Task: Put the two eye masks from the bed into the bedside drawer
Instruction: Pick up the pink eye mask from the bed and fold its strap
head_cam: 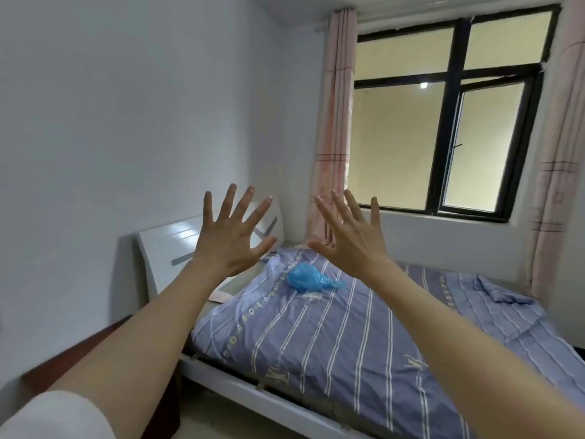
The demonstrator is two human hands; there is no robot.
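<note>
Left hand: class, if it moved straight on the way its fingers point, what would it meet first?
Probably the white headboard behind the left hand, or the wall above it; depth is unclear from this single view.

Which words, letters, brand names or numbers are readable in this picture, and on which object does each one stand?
"M": a large pale letter printed on the striped duvet cover, seen near its lower edge and again at the right.
Small script beside each "M": too blurred to read.
Pale flat item near the headboard: no legible text.
Nothing else carries writing.
</note>
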